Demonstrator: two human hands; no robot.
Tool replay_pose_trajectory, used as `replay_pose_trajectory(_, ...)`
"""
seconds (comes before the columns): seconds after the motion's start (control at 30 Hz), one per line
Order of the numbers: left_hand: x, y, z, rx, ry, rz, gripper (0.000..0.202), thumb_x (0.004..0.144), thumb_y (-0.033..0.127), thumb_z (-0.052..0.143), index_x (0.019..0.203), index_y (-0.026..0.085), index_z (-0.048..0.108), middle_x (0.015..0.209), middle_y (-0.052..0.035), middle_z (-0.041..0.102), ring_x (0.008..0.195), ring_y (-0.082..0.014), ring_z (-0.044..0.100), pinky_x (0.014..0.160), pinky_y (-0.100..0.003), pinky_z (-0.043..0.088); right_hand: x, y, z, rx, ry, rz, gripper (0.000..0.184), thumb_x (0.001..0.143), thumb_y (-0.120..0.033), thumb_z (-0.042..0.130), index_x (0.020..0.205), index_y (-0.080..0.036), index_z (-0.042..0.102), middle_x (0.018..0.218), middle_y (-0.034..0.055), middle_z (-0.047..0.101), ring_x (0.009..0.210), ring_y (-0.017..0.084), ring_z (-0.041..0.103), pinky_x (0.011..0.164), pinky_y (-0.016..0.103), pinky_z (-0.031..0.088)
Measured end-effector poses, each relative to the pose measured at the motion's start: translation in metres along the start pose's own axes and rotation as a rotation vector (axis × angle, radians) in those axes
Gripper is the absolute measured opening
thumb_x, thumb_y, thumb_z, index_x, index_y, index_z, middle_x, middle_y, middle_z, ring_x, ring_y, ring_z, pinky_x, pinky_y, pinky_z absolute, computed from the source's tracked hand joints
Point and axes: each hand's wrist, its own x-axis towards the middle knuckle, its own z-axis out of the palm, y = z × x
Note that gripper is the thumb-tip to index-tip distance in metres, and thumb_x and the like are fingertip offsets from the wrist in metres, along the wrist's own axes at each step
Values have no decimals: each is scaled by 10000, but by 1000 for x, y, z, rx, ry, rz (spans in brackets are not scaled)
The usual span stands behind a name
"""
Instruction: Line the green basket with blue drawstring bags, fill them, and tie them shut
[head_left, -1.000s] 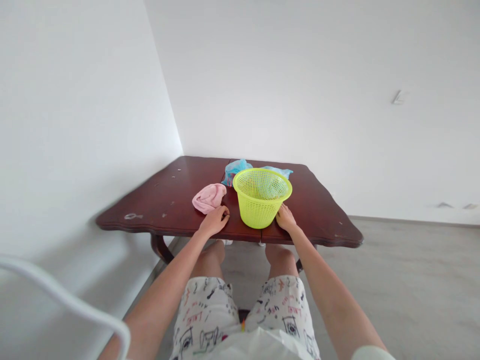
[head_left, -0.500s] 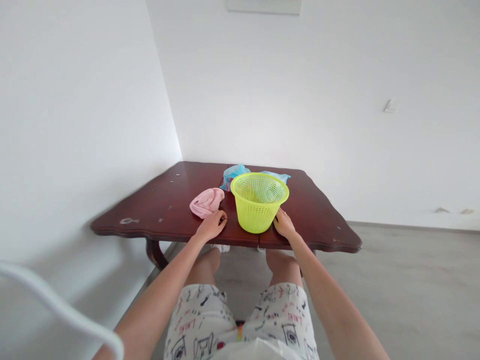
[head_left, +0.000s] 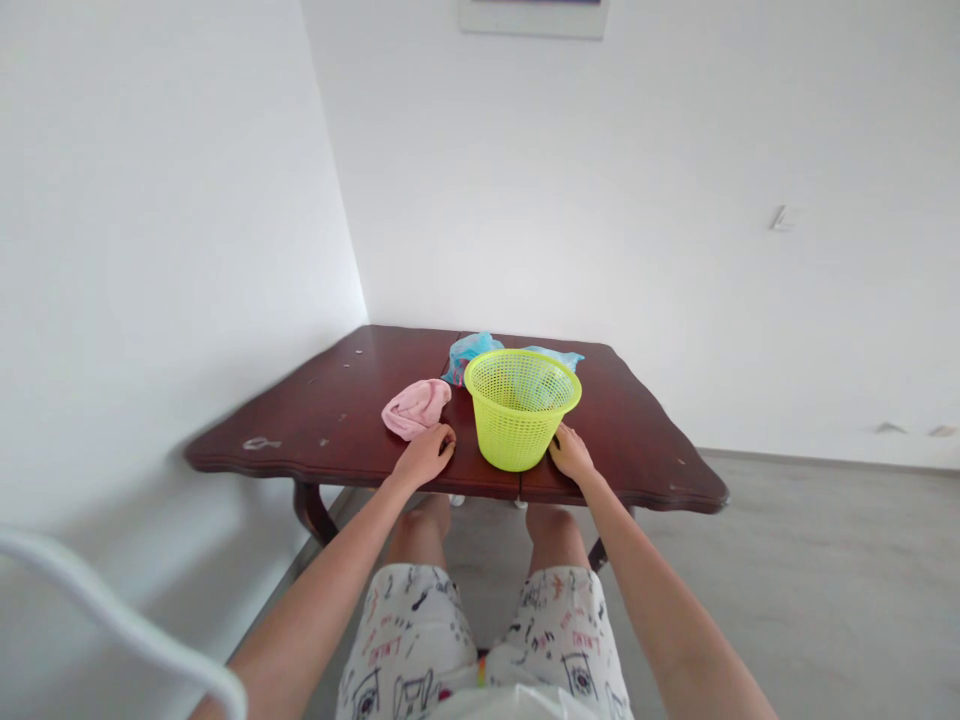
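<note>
Handling appears to be at a standstill: the yellow-green basket stands upright, and nothing is seen lifted off the table. As to what is done, the basket is set down near the table's front edge, and the pink cloth lies outside it. How much remains cannot be judged from this view.

The basket sits just right of the frame's centre, its round mouth facing up. It is plastic by appearance, with a perforated wall, a broad smooth rim and a base narrower than the mouth. No crack or dent is visible. Pale blue shows through the holes (most likely the blue sheet behind it, though the basket's floor is not clear enough to confirm this). The cloth, left of centre, is soft-looking and gathered into a rounded, creased bundle. A crumpled blue bag lies beyond it, behind the basket's left rim.

The left hand, below the cloth at lower centre-left, is loosely curled; whether anything is inside the curl cannot be told. The right hand is at the basket's lower right side, fingers partly hidden and reaching along the wall; contact and grip cannot be confirmed.
</note>
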Motion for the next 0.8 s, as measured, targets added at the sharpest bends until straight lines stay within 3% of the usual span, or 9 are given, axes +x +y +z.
replay_pose_trajectory(0.07,-4,4,-2,29,99,-21,159,1134,237,596,1199,238,741,1324,-136,802,1307,-338,754,1231,-490,558,-1,-1,-1,-1,-4,3,572,1107,-201,527,1643,-252,719,1783,142,674,1650,351,630,1432,601,428)
replay_pose_trajectory(0.13,-5,6,-5,68,228,-72,294,1159,255,556,1384,202,737,1615,-209,697,1596,-400,596,1405,-591,411,-1,-3,-1,2,0,8,573,1113,-206,522,1652,-247,714,1799,148,658,1672,360,610,1445,617,410)
replay_pose_trajectory(0.23,5,0,-9,161,397,-265,646,1149,386,629,1749,157,558,1970,-259,277,1832,-502,254,1475,-717,257,-1,-5,-1,9,10,17,581,1105,-198,540,1655,-268,715,1790,139,669,1681,352,601,1457,619,393)
replay_pose_trajectory(0.3,17,-11,-13,215,386,-417,886,1112,528,699,1878,182,417,2026,-250,86,1855,-570,127,1463,-788,218,-2,-6,0,14,14,20,579,1097,-197,557,1645,-275,725,1781,133,679,1676,345,608,1460,608,391)
replay_pose_trajectory(0.37,31,-24,-18,223,273,-462,963,1083,579,723,1901,198,389,2020,-260,131,1844,-582,156,1454,-796,223,-2,-5,0,19,17,24,563,1098,-207,566,1632,-264,737,1778,144,678,1672,350,614,1458,606,397)
replay_pose_trajectory(0.5,46,-42,-25,182,74,-319,723,1098,478,688,1796,332,570,1899,-152,500,1749,-448,418,1456,-637,311,-4,-6,0,58,34,40,540,1087,-231,590,1600,-255,758,1770,149,683,1662,358,618,1456,612,397)
replay_pose_trajectory(0.57,46,-43,-25,182,37,-321,646,1100,482,676,1728,332,635,1819,-175,583,1633,-473,521,1381,-668,397,-5,-9,-1,103,55,48,537,1067,-232,601,1574,-268,774,1751,129,704,1644,347,631,1456,602,399)
replay_pose_trajectory(0.67,36,-36,-23,202,25,-366,571,1078,431,668,1618,246,698,1681,-269,642,1429,-506,613,1215,-684,516,-6,-12,-4,201,118,79,519,1023,-236,617,1503,-269,811,1647,129,780,1557,333,697,1414,567,466)
replay_pose_trajectory(0.8,11,-17,-29,191,31,-314,506,1079,274,571,1562,231,716,1612,-263,660,1324,-467,648,1155,-618,552,-18,-17,-15,355,315,212,442,1019,-349,598,1380,-245,832,1433,177,863,1358,367,795,1284,598,590)
